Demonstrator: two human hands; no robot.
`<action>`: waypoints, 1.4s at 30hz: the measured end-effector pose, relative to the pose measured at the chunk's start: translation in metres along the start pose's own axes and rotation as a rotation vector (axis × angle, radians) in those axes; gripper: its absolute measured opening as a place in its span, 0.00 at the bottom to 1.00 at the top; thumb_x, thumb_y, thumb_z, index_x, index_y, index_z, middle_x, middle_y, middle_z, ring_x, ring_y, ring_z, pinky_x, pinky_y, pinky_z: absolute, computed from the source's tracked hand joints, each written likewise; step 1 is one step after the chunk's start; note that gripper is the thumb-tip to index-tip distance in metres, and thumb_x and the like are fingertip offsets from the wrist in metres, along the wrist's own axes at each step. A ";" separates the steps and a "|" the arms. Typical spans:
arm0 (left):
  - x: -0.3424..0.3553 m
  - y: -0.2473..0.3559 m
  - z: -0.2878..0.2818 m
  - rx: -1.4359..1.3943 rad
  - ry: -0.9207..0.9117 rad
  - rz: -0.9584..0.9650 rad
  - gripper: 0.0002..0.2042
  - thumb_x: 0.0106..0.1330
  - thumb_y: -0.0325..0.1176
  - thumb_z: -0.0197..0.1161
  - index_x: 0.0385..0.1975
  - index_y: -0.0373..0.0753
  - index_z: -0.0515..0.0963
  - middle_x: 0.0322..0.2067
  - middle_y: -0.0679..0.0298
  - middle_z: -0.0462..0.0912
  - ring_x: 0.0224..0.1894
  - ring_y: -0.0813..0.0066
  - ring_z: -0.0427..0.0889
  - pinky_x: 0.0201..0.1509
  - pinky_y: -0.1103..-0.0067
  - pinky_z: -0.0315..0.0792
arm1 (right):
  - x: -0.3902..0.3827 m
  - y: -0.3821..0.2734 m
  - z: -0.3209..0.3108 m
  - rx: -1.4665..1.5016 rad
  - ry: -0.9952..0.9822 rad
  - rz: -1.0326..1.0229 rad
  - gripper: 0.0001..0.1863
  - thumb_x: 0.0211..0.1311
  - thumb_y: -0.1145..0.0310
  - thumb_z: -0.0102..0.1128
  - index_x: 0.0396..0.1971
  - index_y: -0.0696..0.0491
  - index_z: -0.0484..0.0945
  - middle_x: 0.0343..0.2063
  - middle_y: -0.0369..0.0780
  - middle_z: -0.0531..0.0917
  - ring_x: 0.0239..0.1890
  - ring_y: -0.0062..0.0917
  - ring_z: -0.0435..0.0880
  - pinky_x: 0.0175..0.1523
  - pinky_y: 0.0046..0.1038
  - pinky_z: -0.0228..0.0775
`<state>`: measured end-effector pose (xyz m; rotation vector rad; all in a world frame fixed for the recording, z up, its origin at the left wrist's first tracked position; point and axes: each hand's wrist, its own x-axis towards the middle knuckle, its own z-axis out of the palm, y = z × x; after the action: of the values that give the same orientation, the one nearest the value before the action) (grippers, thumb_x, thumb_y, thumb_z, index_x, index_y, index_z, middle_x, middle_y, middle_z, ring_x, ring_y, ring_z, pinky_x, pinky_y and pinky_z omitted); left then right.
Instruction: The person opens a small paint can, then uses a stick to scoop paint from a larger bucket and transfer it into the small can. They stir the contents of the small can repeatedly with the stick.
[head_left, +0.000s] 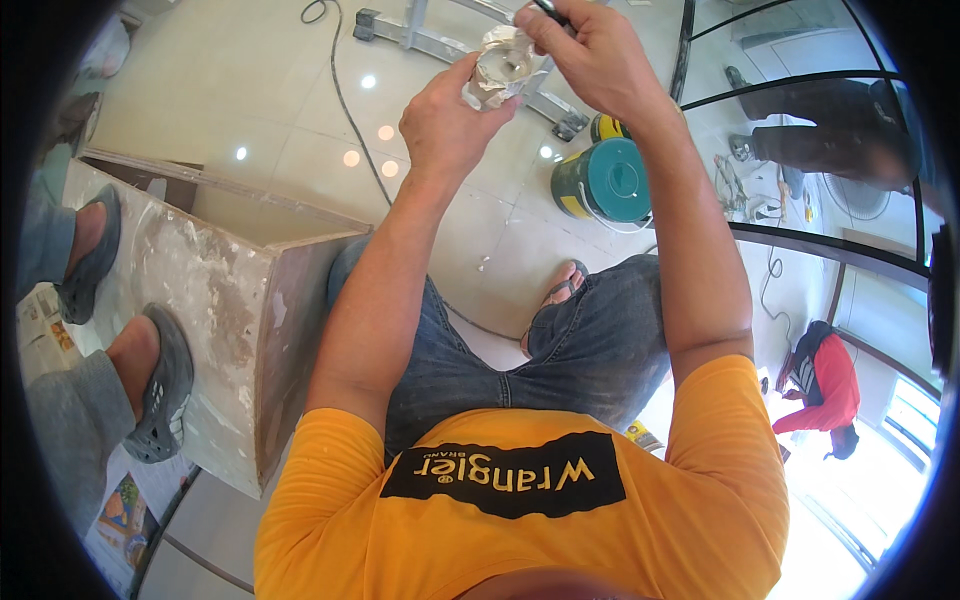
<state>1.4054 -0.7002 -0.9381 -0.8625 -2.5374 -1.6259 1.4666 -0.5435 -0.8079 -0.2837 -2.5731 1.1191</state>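
Observation:
High in the head view, my left hand [445,125] wraps round a small whitish cup [503,65] with a crumpled, crusted rim. The cup's mouth faces me, and some greyish stuff shows inside. My right hand [605,60] is closed on a thin black handle [552,12] just right of the cup. Its thumb and fingertips are at the cup's upper right edge, touching or nearly touching it. The working end of the black-handled tool is hidden, so I cannot tell its kind.
A green-lidded bucket [618,180] stands beyond my knees. Past the cup lies a metal frame's leg [420,40]; a dark cable [345,110] crosses the tiles. At left, a person's clog-shod foot [160,390] rests on a stained wooden box [190,260]. Black-framed glass [800,90] is right.

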 end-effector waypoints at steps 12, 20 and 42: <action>-0.001 0.000 0.001 0.000 -0.010 0.001 0.34 0.52 0.45 0.87 0.61 0.45 0.86 0.45 0.60 0.93 0.45 0.58 0.93 0.48 0.66 0.84 | -0.001 -0.006 -0.001 0.025 -0.007 0.033 0.18 0.79 0.58 0.63 0.38 0.60 0.82 0.21 0.44 0.78 0.26 0.24 0.75 0.34 0.35 0.69; -0.001 0.000 0.000 0.025 -0.013 -0.013 0.33 0.52 0.45 0.86 0.61 0.46 0.86 0.45 0.60 0.93 0.45 0.58 0.92 0.48 0.66 0.84 | -0.001 -0.002 -0.006 -0.239 0.031 0.096 0.18 0.80 0.58 0.63 0.38 0.60 0.82 0.22 0.42 0.79 0.27 0.23 0.77 0.35 0.35 0.70; 0.000 -0.002 0.001 -0.003 0.026 0.043 0.32 0.51 0.45 0.86 0.60 0.47 0.87 0.44 0.60 0.93 0.44 0.57 0.93 0.48 0.65 0.84 | -0.002 -0.009 -0.007 -0.223 0.017 0.110 0.16 0.80 0.61 0.63 0.37 0.60 0.83 0.23 0.41 0.80 0.28 0.22 0.75 0.35 0.34 0.71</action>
<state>1.4046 -0.6998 -0.9405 -0.8833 -2.4816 -1.6187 1.4703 -0.5454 -0.7966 -0.4903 -2.6973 0.8601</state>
